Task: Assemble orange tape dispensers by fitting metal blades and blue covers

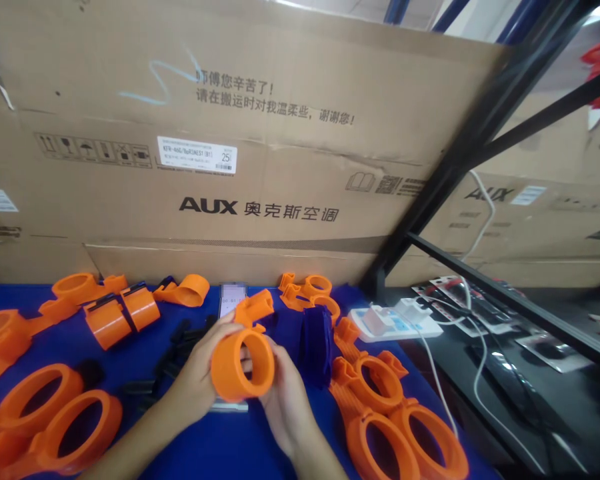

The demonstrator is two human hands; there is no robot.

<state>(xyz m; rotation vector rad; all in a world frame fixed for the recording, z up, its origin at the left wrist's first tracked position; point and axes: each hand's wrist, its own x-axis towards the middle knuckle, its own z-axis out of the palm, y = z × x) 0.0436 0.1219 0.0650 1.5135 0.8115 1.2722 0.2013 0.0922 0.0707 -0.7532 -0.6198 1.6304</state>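
Both my hands hold one orange plastic ring part (241, 363) just above the blue table (240, 447). My left hand (197, 373) wraps round its left side with the thumb on top. My right hand (286, 397) cups its right side from behind. The ring's open end faces me, and an orange stub sticks up at its back. Under it lies a phone (231, 300) showing a timer, partly hidden.
Orange rings and clamps lie to the left (55, 420) and right (385, 413), with small black pieces (180, 340) and a dark blue part (316, 343) between. A white power strip (395, 321) with cables sits at the right. Large cardboard boxes (230, 167) stand behind; a black rack frame (460, 153) rises right.
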